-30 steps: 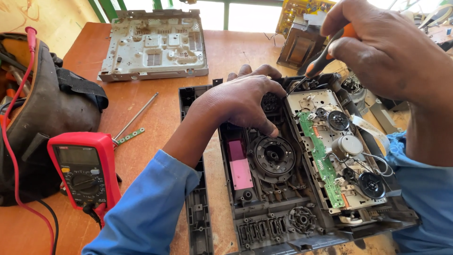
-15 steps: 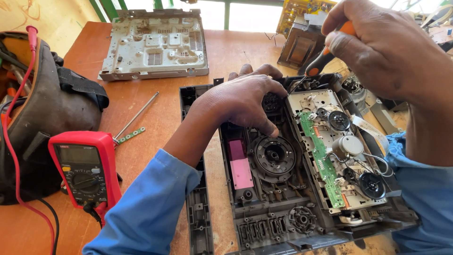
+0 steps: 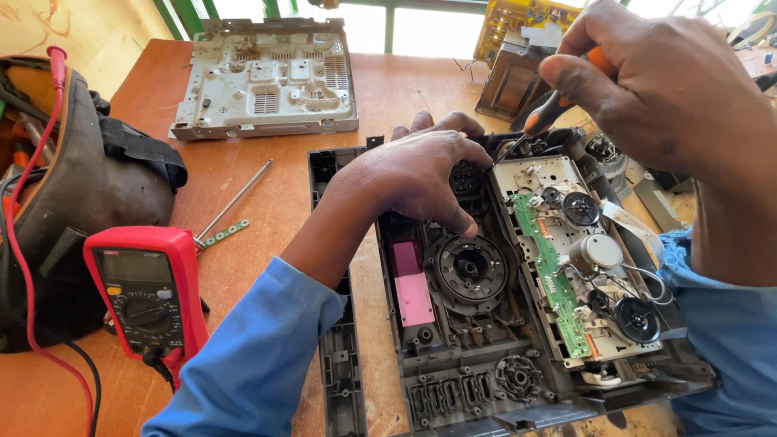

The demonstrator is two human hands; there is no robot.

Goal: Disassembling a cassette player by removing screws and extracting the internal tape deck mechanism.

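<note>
An opened dark grey player chassis (image 3: 340, 372) lies on the wooden table, showing black gears, a pink part and a green circuit strip (image 3: 554, 279) on a white mechanism. My left hand (image 3: 417, 174) rests palm down on the chassis's upper middle, fingers spread and pressing it. My right hand (image 3: 672, 89) grips an orange and black screwdriver (image 3: 546, 113), its tip down at the top left corner of the white mechanism. Both sleeves are blue.
A red multimeter (image 3: 146, 291) with a red lead lies at the left against a dark tool bag (image 3: 89, 186). A grey metal cover plate (image 3: 267, 77) sits at the back. A thin rod (image 3: 235, 198) and small green strip lie between. A yellow board (image 3: 526, 16) and metal box stand behind.
The view has barely shifted. My right hand has turned slightly around the screwdriver; my left hand stays pressed on the chassis.
</note>
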